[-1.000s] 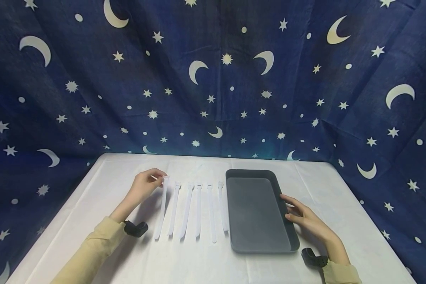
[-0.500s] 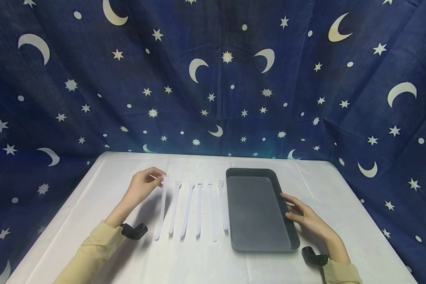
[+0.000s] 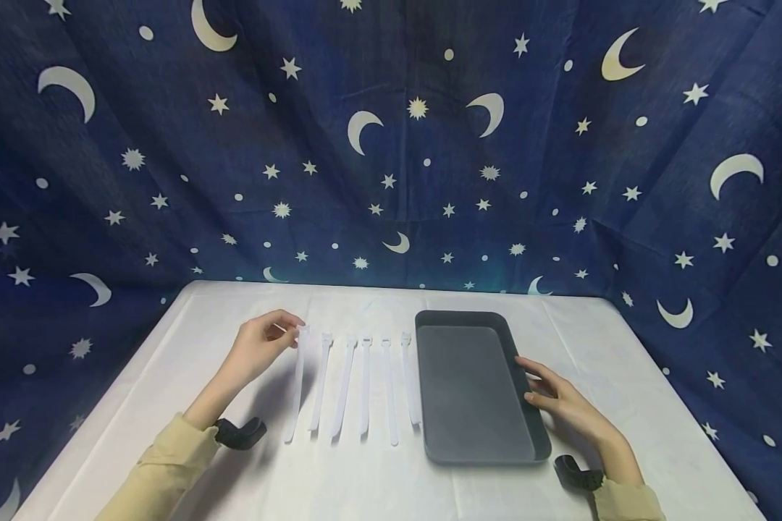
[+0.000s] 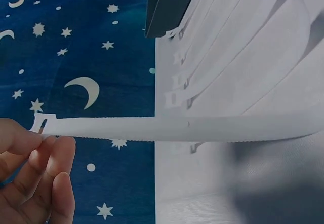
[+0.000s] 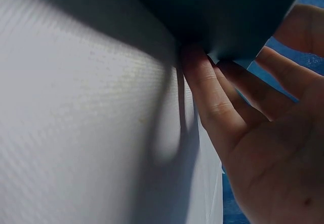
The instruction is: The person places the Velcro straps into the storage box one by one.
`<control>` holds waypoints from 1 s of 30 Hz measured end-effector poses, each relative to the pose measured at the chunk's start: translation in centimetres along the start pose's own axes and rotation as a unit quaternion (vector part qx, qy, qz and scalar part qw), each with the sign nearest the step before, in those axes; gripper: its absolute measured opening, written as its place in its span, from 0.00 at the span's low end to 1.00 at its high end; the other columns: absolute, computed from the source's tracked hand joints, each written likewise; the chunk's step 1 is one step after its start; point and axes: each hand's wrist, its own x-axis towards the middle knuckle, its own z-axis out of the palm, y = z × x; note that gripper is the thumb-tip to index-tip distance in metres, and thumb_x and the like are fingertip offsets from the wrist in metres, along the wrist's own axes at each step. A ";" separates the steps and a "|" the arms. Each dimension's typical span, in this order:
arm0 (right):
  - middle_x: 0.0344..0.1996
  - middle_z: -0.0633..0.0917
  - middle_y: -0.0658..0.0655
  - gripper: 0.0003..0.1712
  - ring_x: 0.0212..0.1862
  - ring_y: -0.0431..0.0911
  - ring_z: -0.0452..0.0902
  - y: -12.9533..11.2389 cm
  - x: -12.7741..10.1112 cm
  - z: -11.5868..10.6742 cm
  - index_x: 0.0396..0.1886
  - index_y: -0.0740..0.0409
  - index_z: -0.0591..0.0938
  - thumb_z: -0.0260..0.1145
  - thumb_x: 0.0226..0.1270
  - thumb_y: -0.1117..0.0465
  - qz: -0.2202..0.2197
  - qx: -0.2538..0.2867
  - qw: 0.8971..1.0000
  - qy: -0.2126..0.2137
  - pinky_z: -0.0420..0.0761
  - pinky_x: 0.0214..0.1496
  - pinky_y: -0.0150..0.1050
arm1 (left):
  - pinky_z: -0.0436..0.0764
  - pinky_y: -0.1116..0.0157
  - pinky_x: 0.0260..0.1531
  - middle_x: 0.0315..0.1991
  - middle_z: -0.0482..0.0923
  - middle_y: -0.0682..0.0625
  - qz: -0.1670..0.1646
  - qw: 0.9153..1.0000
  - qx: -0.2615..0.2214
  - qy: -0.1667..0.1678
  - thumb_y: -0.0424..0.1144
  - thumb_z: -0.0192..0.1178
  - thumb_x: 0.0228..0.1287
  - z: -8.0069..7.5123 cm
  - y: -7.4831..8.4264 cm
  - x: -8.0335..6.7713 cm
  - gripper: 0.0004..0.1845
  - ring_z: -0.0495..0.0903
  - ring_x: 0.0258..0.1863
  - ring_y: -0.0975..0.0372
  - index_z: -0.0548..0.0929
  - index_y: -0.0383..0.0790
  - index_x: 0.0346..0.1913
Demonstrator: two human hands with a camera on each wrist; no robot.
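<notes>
My left hand (image 3: 261,346) pinches the slotted head of a white cable tie (image 3: 298,394) between thumb and fingertips. In the left wrist view this cable tie (image 4: 116,128) stretches out flat from the fingertips, raised at the head, its far part curving toward the table. To its right, several more white cable ties (image 3: 365,391) lie side by side in a row, heads pointing away from me. My right hand (image 3: 570,407) rests at the right side of a dark grey tray (image 3: 482,391). In the right wrist view its extended fingers (image 5: 212,92) touch the tray's outer wall (image 5: 217,11) low down.
A white cloth covers the table (image 3: 358,488). Behind it and at the sides hangs a dark blue curtain (image 3: 391,145) with moons and stars. The tray stands just right of the rightmost cable tie. Black wrist cameras (image 3: 240,434) sit on both wrists.
My left wrist has shifted slightly left and toward me, the fingertips still holding the leftmost cable tie's head. The right hand and the tray stay where they were.
</notes>
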 end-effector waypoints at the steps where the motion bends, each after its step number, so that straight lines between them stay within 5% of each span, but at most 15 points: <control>1: 0.71 0.63 0.68 0.35 0.65 0.69 0.67 0.0 0.0 0.0 0.73 0.58 0.60 0.60 0.69 0.58 0.000 0.000 1.000 0.000 0.68 0.54 0.23 | 0.75 0.68 0.29 0.30 0.84 0.46 -0.002 1.000 -0.001 0.001 0.32 0.58 0.63 0.0 0.1 -0.1 0.08 0.82 0.26 0.66 0.84 0.41 0.42; 11: 0.72 0.62 0.67 0.36 0.65 0.69 0.66 0.0 0.0 0.0 0.73 0.58 0.60 0.60 0.69 0.58 0.013 0.007 1.000 -0.002 0.69 0.53 0.23 | 0.75 0.69 0.28 0.28 0.83 0.47 0.006 1.000 -0.002 0.004 0.31 0.59 0.62 -0.3 0.8 -0.7 0.07 0.81 0.25 0.65 0.84 0.41 0.41; 15: 0.72 0.61 0.67 0.36 0.66 0.70 0.65 -0.2 0.0 0.0 0.73 0.57 0.59 0.59 0.69 0.58 0.015 0.003 1.000 -0.002 0.72 0.61 0.39 | 0.76 0.70 0.28 0.29 0.84 0.47 0.014 1.000 0.000 0.005 0.30 0.59 0.62 -0.5 1.0 -1.0 0.08 0.82 0.26 0.63 0.84 0.41 0.41; 19: 0.73 0.59 0.68 0.36 0.67 0.72 0.62 -0.3 0.0 0.0 0.74 0.57 0.59 0.59 0.70 0.57 0.022 0.007 1.000 -0.004 0.65 0.65 0.64 | 0.76 0.70 0.28 0.29 0.84 0.46 0.023 1.000 -0.009 0.013 0.29 0.59 0.61 -0.7 1.4 -1.2 0.08 0.84 0.27 0.62 0.84 0.40 0.41; 21: 0.73 0.59 0.67 0.36 0.68 0.72 0.60 -0.2 0.0 0.1 0.74 0.57 0.59 0.59 0.70 0.57 0.026 0.009 1.000 -0.004 0.68 0.67 0.55 | 0.77 0.71 0.28 0.29 0.84 0.45 0.029 0.999 -0.015 0.018 0.28 0.59 0.61 -0.9 1.6 -1.2 0.08 0.84 0.27 0.62 0.84 0.40 0.42; 25: 0.73 0.59 0.67 0.36 0.68 0.71 0.61 -0.1 0.1 0.1 0.74 0.56 0.59 0.59 0.70 0.56 0.030 0.009 1.000 -0.002 0.68 0.67 0.54 | 0.77 0.71 0.29 0.30 0.84 0.45 0.039 0.999 -0.019 0.020 0.28 0.59 0.61 -1.3 2.1 -1.2 0.09 0.84 0.28 0.64 0.84 0.40 0.43; 30: 0.73 0.58 0.67 0.36 0.68 0.71 0.60 0.0 0.1 0.2 0.74 0.56 0.58 0.59 0.70 0.56 0.034 0.013 0.999 -0.001 0.61 0.65 0.68 | 0.78 0.71 0.29 0.30 0.84 0.45 0.043 0.999 -0.019 0.019 0.29 0.60 0.62 -1.8 2.9 -1.2 0.09 0.84 0.28 0.64 0.85 0.40 0.43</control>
